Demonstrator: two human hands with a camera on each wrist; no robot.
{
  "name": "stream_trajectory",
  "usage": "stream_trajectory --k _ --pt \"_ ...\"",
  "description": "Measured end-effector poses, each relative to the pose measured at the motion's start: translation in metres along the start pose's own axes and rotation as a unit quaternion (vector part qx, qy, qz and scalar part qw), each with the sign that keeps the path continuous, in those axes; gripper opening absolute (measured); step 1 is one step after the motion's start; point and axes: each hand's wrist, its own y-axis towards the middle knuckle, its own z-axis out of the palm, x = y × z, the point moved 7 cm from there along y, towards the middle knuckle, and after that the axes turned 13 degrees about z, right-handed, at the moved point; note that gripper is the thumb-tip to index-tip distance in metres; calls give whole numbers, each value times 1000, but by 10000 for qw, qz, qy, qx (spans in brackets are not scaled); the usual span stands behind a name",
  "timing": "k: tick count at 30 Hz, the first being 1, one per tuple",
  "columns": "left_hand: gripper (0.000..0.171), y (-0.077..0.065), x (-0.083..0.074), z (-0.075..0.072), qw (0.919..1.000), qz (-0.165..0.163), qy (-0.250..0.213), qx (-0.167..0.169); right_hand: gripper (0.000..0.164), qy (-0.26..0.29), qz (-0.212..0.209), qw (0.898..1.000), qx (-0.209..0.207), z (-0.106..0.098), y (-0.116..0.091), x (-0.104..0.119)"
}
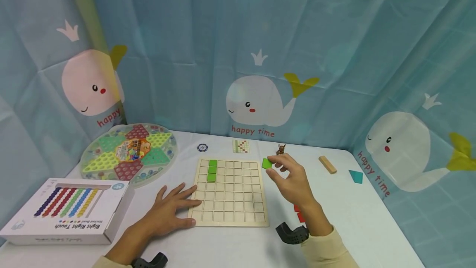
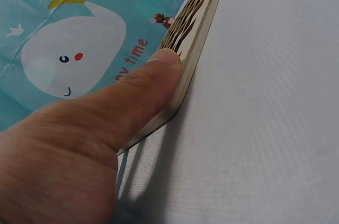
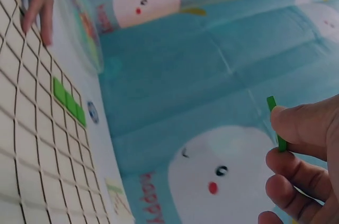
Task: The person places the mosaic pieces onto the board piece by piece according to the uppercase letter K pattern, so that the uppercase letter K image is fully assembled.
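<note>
A wooden grid board (image 1: pixel 235 197) lies flat on the white table. Three green square tiles (image 1: pixel 212 170) sit in one column of its cells, near the upper left. My left hand (image 1: pixel 168 213) has its fingers spread over the board's left edge; in the left wrist view the thumb (image 2: pixel 143 83) rests at a corner. Just beyond the board's upper right corner, my right hand (image 1: pixel 294 180) pinches another green square tile (image 1: pixel 266 163) between thumb and fingertips. The right wrist view shows that tile (image 3: pixel 282 143) edge-on, raised above the table.
Red tiles (image 1: pixel 301 217) lie partly hidden under my right wrist. Behind the board are a poker chip (image 1: pixel 202 147), a patterned card (image 1: pixel 241 147) and a small brown figurine (image 1: pixel 280 149). A wooden block (image 1: pixel 327 164) and teal piece (image 1: pixel 355 176) lie right; a round game board (image 1: pixel 128 170) and box (image 1: pixel 74 233) left.
</note>
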Motion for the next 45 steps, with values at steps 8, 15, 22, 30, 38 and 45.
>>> stream_trajectory --k 8,15,22,30,38,45 --pt "57 0 1 0 10000 27 -15 -23 27 365 311 9982 352 39 8 2" --pt "57 0 0 -1 10000 56 23 -34 28 392 401 9965 614 71 12 1" --pt "55 -1 -1 -2 9999 74 11 -80 28 373 776 9924 874 109 10 -11" --pt "56 0 0 0 9999 50 121 0 26 194 1195 9833 1362 155 2 -27" --pt "58 1 -3 -1 9999 86 103 20 24 -236 1352 9782 1561 179 -1 -34" --pt "58 0 -3 -2 9999 105 107 7 23 -484 1210 9781 1622 187 0 -32"
